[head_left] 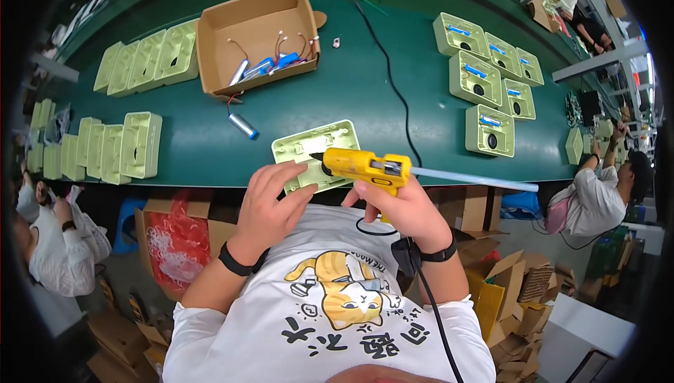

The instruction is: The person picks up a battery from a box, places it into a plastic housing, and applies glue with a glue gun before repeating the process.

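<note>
My right hand (399,209) grips a yellow glue gun (366,166) with a clear glue stick (474,179) poking out of its back toward the right. Its nozzle points left onto a pale green plastic housing (314,146) lying open side up at the near edge of the green table (337,95). My left hand (270,200) rests on the housing's near left edge and steadies it. A black cord (435,313) runs from the gun down past my right wrist.
An open cardboard box (256,35) with blue cylindrical cells and wires sits behind the housing; one loose cell (243,126) lies in front of it. Green housings are stacked at the left (116,146) and laid out at the right (484,74). Other people work at both sides.
</note>
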Available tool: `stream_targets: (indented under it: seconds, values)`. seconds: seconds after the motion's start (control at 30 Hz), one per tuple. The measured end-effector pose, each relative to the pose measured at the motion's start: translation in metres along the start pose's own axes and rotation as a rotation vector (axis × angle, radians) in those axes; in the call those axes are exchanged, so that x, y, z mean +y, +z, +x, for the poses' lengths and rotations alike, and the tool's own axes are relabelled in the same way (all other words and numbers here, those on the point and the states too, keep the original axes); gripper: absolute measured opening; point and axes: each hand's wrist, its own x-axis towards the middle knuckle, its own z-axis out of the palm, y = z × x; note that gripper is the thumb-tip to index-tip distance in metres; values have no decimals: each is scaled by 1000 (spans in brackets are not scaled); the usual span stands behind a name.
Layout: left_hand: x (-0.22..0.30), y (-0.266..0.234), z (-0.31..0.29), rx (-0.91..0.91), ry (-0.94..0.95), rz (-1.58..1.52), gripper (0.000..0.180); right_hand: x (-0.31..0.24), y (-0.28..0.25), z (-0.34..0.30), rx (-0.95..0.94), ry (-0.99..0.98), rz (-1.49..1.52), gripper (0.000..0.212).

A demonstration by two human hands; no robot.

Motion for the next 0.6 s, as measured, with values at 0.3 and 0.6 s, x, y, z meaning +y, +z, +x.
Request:
stream_targets:
  seconds: [0.3,0.6]
  values:
    - [-89,-18,14,335,-579,90,24,-29,29,47,22,164,-557,33]
    - [-108,-28,43,94,-819,162,28,-20,24,51,-18,156,-538,33]
